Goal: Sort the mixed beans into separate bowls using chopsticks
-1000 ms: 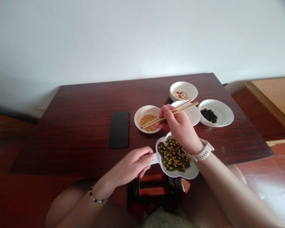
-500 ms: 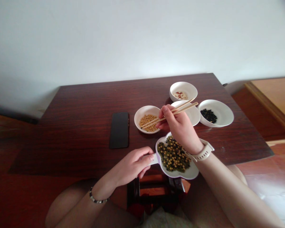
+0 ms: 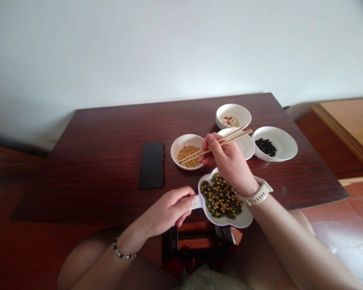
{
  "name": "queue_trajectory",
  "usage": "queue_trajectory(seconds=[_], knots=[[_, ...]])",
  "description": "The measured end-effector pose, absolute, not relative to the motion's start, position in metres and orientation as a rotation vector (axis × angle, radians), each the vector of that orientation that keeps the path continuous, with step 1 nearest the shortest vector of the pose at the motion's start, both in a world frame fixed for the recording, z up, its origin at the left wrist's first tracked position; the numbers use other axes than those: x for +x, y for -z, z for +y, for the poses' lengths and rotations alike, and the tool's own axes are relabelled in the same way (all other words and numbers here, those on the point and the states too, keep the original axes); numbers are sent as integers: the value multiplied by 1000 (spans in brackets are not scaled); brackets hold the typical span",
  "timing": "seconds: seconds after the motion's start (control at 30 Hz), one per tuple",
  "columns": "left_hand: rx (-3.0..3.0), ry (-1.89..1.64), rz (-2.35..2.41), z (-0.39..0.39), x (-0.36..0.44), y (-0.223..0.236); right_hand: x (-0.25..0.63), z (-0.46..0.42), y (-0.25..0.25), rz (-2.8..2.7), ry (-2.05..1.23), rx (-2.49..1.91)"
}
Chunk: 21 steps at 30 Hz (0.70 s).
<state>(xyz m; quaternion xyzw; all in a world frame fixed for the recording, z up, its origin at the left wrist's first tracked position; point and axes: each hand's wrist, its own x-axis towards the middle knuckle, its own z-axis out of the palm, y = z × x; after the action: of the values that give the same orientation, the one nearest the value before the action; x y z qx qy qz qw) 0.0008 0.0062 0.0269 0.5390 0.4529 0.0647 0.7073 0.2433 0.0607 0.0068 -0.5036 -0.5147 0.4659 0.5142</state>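
My left hand [image 3: 177, 207] grips the short white handle of a scalloped white dish [image 3: 245, 217], which overhangs the table's front edge. Mixed yellow, black and green beans [image 3: 222, 197] cover much of its inside. In my right hand [image 3: 225, 157] is a pair of wooden chopsticks [image 3: 234, 137]. Their tips reach into a white bowl [image 3: 178, 143] of yellow soybeans [image 3: 188, 152]; one dark speck shows at the tips, too small to name. My right forearm passes over the dish's right side and hides part of it.
Behind my right hand stands a white bowl [image 3: 248, 147], partly hidden. Farther back is a bowl [image 3: 243, 114] with pale and reddish pieces; to the right, a bowl [image 3: 286, 143] with black beans. A black phone [image 3: 151, 165] lies on the dark wooden table [image 3: 109, 161], against a wall.
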Motion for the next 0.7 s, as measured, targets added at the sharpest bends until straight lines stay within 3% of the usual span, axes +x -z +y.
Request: queue_trajectory(seconds=[0.43, 0.7], knots=[[1186, -131, 1018, 7, 1, -29, 257, 50, -28, -1068, -1097, -1178], [1191, -153, 1010, 6, -2, -25, 307, 32, -51, -886, -810, -1129]])
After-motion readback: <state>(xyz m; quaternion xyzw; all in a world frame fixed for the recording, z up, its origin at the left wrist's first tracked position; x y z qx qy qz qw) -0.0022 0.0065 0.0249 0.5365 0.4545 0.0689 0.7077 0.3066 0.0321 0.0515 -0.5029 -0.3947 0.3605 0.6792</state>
